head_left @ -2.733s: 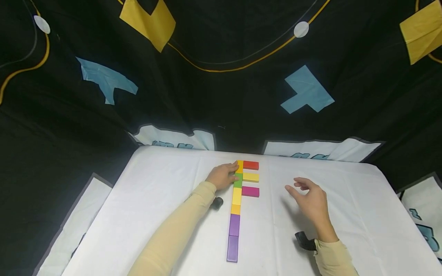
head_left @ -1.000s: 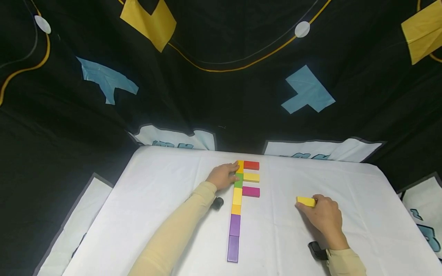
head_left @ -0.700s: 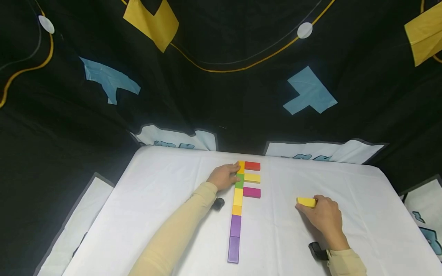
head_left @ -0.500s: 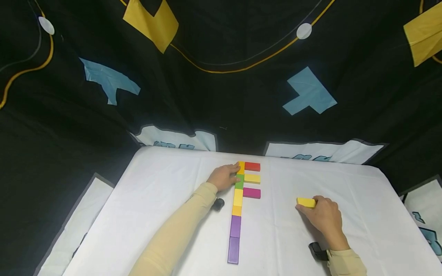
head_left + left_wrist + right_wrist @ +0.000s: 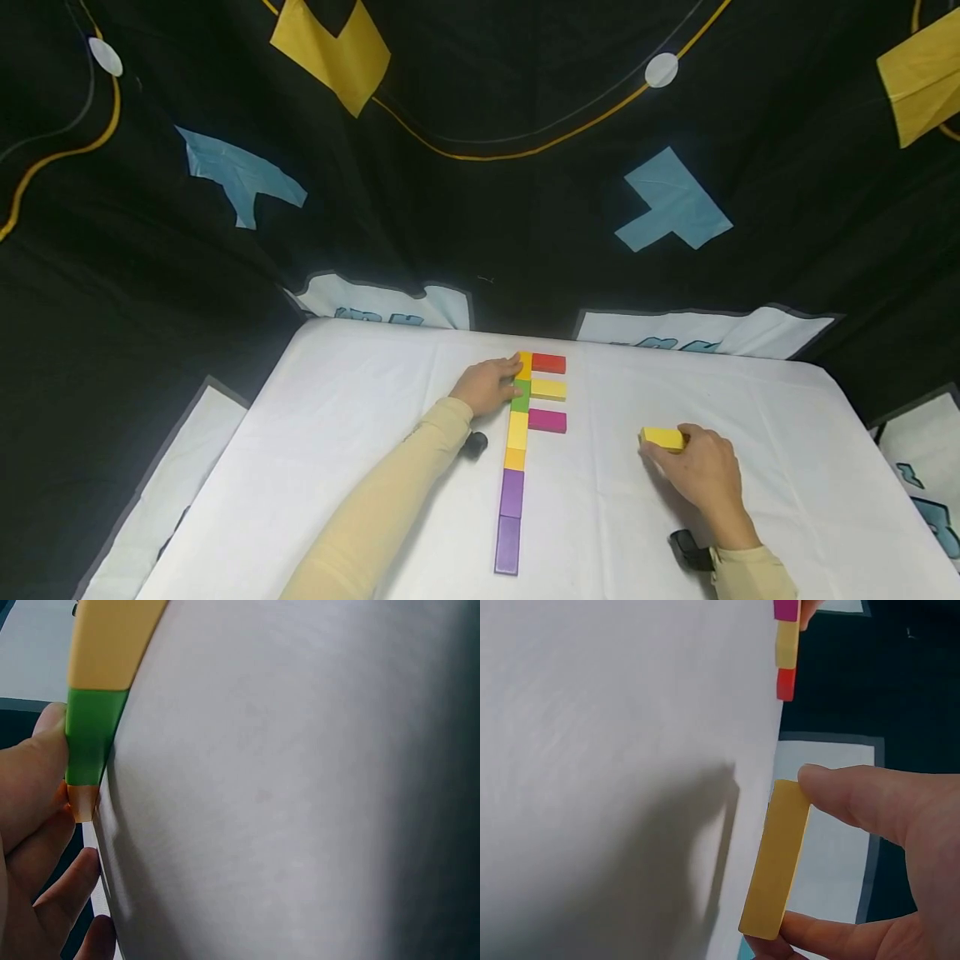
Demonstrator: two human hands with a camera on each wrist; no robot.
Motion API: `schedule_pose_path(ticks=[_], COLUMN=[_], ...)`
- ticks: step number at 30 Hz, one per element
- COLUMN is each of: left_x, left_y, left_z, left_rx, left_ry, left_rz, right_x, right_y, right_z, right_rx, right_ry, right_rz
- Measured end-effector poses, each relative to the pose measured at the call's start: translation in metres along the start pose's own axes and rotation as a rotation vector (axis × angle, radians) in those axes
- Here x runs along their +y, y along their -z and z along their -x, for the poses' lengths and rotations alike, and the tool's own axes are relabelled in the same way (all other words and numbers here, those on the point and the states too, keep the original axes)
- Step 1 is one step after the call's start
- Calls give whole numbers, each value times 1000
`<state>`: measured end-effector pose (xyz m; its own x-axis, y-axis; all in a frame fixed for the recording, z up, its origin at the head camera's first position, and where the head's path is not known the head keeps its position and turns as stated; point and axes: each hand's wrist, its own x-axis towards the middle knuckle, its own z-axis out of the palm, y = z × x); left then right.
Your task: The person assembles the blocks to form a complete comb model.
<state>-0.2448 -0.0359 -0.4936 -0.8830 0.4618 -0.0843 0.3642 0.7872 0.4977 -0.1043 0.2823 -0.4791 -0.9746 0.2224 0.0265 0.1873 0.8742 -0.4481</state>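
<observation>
In the head view, my right hand point(image 5: 708, 471) pinches a yellow block point(image 5: 663, 439) by its ends, at the right of the table. The right wrist view has the thumb on one end of this block point(image 5: 775, 859) and fingers at the other, with a shadow on the cloth beside it. My left hand point(image 5: 483, 387) rests against the far end of a column of blocks, its fingers at the orange block point(image 5: 523, 365) and the green block point(image 5: 521, 396). In the left wrist view the thumb touches the side of the green block point(image 5: 96, 735).
Nearer in the column lie a yellow block point(image 5: 517, 431), an orange block point(image 5: 514, 459) and two purple blocks point(image 5: 507, 546). Red point(image 5: 548, 364), pale yellow point(image 5: 548, 390) and magenta point(image 5: 547, 421) blocks stick out to its right. A white cloth covers the table point(image 5: 360, 375); a black curtain point(image 5: 480, 233) hangs behind.
My right hand was empty at first, its fingers apart; it came nearer and right and took hold of the yellow block. Since then it has shifted very slightly left. My left hand has stayed put.
</observation>
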Motion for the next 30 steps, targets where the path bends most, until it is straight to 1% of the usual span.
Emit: schedule_pose_path(ticks=[11, 16, 21, 30], left_x=[0, 1, 1, 0], left_y=[-3, -3, -2, -1], left_z=[-1, 0, 0, -1], left_rx=[-1, 4, -3, 1], left_ry=[3, -3, -5, 2], left_rz=[5, 0, -5, -5], right_x=[-16, -26, -35, -53], right_y=[-2, -5, -8, -18], right_z=[10, 12, 15, 20], right_rx=[17, 37, 59, 66], right_ry=[24, 52, 81, 133], right_rz=[-57, -48, -32, -12])
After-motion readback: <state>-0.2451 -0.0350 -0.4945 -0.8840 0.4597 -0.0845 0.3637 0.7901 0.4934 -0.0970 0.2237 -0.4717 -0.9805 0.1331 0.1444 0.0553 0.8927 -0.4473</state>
